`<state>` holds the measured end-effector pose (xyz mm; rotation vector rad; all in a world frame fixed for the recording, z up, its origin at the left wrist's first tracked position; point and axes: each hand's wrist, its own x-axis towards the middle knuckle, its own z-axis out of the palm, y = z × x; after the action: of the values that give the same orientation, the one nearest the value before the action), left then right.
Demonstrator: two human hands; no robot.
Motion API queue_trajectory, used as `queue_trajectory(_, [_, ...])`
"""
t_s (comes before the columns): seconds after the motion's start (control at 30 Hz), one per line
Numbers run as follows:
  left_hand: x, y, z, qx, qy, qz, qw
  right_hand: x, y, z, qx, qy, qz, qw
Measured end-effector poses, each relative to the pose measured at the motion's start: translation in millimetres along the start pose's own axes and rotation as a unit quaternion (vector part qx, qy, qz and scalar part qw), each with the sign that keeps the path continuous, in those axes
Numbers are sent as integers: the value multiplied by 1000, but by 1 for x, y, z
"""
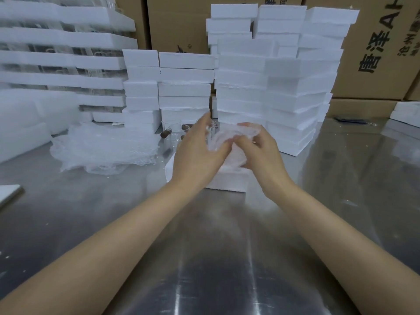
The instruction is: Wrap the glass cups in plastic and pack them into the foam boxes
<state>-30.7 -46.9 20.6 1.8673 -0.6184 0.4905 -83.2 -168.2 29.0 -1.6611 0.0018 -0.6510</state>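
Note:
A glass cup wrapped in clear bubble plastic (229, 137) is held up between both hands over an open white foam box (229, 180) lying on the steel table. My right hand (259, 147) grips the bundle from the right, fingers curled round it. My left hand (197, 151) lies against its left side with fingers fairly straight and blurred. Behind the hands stand several bare glass cups (176, 133) with dark handles. A heap of bubble plastic sheets (102, 146) lies to the left.
Tall stacks of white foam boxes (268, 87) rise behind the work spot, with more at the left (56, 64). Brown cartons (375, 53) line the back. The steel table (216, 258) stretches toward me, with a white board edge (9, 194) at far left.

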Motion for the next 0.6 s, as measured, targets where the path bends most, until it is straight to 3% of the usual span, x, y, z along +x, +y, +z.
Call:
queue_trajectory(0.13, [2,1,1,-4,-29,-76,997,6,1,-5,291,-20,141,946])
queue_trajectory(0.23, [4,5,1,-64,-76,-134,986,5,2,-6,364,-93,169,911])
queue_trajectory(0.3, [4,10,-2,-73,-41,-108,991,5,2,-5,316,-112,163,928])
queue_trajectory(0.43, [2,15,-11,-33,8,-16,999,4,5,0,115,-90,112,983])
queue_trajectory(0.6, [0,11,-8,15,-72,13,997,5,0,-5,-59,-55,-40,996])
